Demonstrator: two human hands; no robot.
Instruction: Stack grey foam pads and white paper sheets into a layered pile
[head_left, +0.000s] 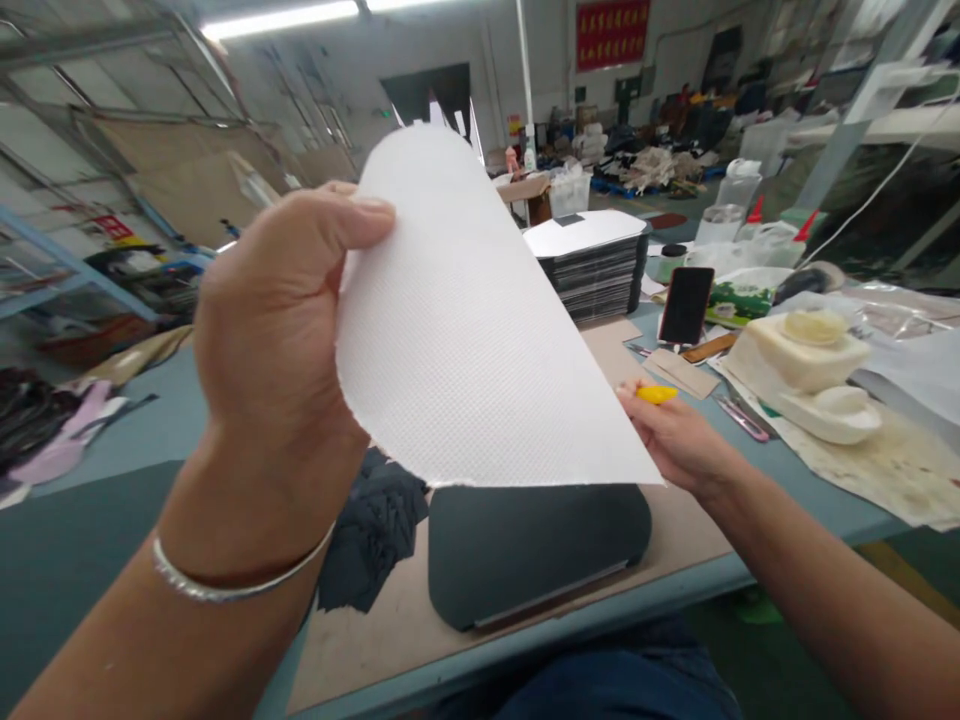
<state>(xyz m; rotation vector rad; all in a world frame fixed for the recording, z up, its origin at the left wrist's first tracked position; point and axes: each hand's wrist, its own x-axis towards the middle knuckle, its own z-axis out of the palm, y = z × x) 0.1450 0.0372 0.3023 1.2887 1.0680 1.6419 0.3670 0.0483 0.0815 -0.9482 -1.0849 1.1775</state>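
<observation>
My left hand (274, 310), with a silver bangle at the wrist, is closed on a white textured sheet (465, 350). The sheet is lifted in front of me and curls over at the top, between thumb and fingers. Behind its lower right corner, my right hand (679, 440) is closed around a small yellow-handled tool (657, 395); the tool's other end is hidden. Below the sheet lies a dark rounded panel (540, 550) on a brown board (360, 660). Crumpled dark fabric pieces (375, 535) lie left of the panel.
At the back stands a stack of dark panels (596, 275) topped with white. To the right are a phone (687, 305), a pink-handled cutter (742, 418), a cream-coloured container (795, 355) and plastic bottles (739, 185). Dark and pink material (64, 425) lies at the left.
</observation>
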